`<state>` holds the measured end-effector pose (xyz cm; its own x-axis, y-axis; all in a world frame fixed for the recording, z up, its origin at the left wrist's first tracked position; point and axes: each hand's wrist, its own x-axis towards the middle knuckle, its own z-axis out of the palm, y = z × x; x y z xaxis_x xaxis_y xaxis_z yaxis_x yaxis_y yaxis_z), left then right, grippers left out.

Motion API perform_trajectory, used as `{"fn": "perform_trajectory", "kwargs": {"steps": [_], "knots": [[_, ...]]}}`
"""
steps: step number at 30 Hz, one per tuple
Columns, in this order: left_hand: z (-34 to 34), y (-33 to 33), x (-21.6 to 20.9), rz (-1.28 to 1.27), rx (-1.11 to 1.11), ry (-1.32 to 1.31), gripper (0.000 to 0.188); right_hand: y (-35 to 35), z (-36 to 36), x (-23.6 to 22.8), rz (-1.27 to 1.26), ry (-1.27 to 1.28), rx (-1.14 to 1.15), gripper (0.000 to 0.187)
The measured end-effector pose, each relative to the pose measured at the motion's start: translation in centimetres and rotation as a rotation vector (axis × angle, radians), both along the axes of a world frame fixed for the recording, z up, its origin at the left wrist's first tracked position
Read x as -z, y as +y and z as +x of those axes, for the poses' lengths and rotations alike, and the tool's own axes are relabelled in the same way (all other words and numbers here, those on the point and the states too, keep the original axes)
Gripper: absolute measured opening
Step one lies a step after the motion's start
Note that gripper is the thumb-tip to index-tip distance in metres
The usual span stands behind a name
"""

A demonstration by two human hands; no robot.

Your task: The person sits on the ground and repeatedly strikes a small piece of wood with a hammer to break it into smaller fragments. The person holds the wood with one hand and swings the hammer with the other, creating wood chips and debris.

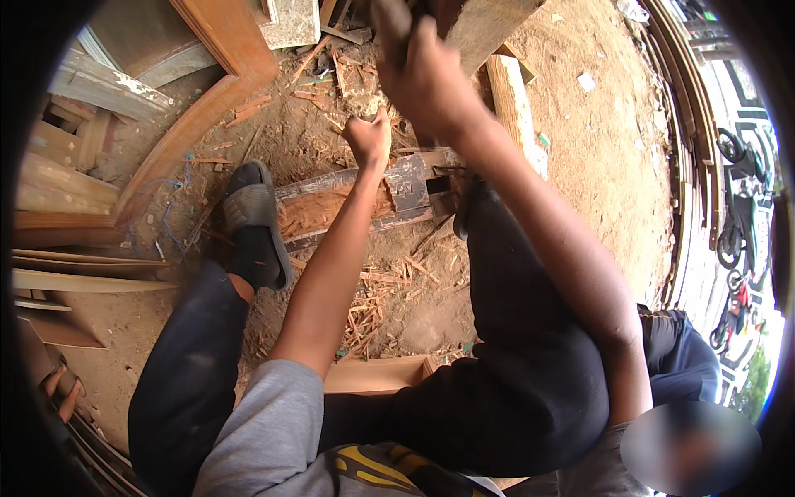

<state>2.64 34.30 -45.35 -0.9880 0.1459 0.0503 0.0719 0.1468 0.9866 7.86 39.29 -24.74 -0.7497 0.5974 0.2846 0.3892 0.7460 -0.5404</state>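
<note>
Here, the right hand (425,87) grips a dark object (392,26); left hand (369,139) curled, hold unclear.

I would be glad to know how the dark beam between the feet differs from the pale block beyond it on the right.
Colour: the dark beam has worn, dark surfaces around a bare reddish-brown strip, while the pale block is yellowish.
Pose: the dark beam lies crosswise in the picture; the pale block runs roughly away from the person.
Both are wooden and longer than wide.
</note>
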Motion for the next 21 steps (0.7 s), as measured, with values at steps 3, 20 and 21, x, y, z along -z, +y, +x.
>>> {"fn": "perform_trajectory", "kwargs": {"steps": [3,20,21], "knots": [[0.7,0.1,-1.7,-0.108,0.043,-0.043,0.022,1.4,2.7,0.1,-0.404,-0.503,-0.328,0.027],[0.3,-1.0,-1.6,-0.086,-0.02,0.043,0.031,-2.2,0.6,-4.4,-0.076,0.314,-0.139,0.03],[0.8,-0.2,-1.6,-0.026,-0.025,0.093,0.029,-1.2,2.7,-0.6,-0.098,-0.035,-0.306,0.052]]}}
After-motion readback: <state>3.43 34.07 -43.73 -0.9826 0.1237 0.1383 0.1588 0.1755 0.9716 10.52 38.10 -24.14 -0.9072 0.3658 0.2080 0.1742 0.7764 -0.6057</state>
